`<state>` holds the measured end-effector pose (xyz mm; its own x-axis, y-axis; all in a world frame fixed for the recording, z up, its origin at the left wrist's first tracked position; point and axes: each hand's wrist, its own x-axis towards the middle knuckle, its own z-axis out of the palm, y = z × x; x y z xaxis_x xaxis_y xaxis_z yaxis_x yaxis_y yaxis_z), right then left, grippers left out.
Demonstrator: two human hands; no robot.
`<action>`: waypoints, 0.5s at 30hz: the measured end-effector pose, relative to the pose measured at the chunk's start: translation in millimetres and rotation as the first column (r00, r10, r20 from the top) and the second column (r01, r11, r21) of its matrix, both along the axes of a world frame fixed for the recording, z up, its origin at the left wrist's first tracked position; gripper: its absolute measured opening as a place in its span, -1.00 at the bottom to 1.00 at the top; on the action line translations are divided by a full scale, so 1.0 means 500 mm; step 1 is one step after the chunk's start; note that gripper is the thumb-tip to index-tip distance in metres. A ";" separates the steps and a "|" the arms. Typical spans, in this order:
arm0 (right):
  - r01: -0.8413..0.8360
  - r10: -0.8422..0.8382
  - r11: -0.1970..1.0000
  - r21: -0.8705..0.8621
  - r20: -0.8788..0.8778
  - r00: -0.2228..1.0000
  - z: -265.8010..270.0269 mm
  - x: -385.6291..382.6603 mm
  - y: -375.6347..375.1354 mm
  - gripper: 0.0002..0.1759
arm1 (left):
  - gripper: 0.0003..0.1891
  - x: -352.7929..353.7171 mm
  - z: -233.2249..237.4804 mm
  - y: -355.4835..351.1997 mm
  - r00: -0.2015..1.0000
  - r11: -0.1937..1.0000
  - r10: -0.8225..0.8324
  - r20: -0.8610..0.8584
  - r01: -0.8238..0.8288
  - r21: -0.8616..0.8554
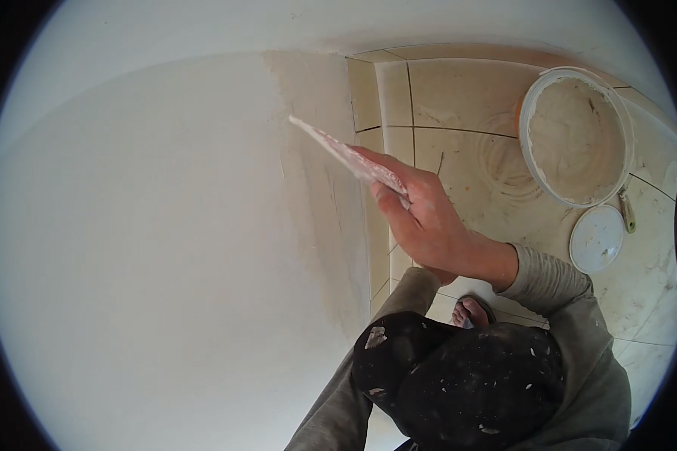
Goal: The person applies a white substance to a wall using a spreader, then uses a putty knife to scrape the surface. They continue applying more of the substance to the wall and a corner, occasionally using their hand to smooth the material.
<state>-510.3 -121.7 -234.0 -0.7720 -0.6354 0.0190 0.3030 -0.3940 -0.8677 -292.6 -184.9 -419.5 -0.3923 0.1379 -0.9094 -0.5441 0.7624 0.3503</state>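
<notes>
My right hand (429, 218) is closed round a flat, thin spreading blade (346, 156) smeared with whitish paste. The blade points up and to the left, in front of a white wall (165, 225). Behind it on the wall runs a damp-looking beige band of paste (308, 195). My left hand (441, 276) is mostly hidden beneath the right forearm; only a bit of skin shows past the grey sleeve, and its fingers are out of sight.
On the tiled floor (459, 180) at the right stands a bucket of beige paste (577, 139). Below it lie a round white lid (596, 239) and a green-handled tool (628, 213). My foot (470, 311) and paint-specked dark trousers (474, 376) show at the bottom.
</notes>
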 end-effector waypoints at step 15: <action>0.586 -0.413 0.807 0.072 -0.640 0.647 -0.195 -0.094 -0.151 -0.30 | 0.43 -0.061 0.069 0.059 0.984 0.877 0.168 0.056 -0.123 -0.464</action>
<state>-557.1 -197.1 -331.7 -0.8629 -0.2017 0.4633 -0.4576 -0.0771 -0.8858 -322.9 -155.4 -385.0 -0.2877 -0.3536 -0.8901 -0.6738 0.7352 -0.0742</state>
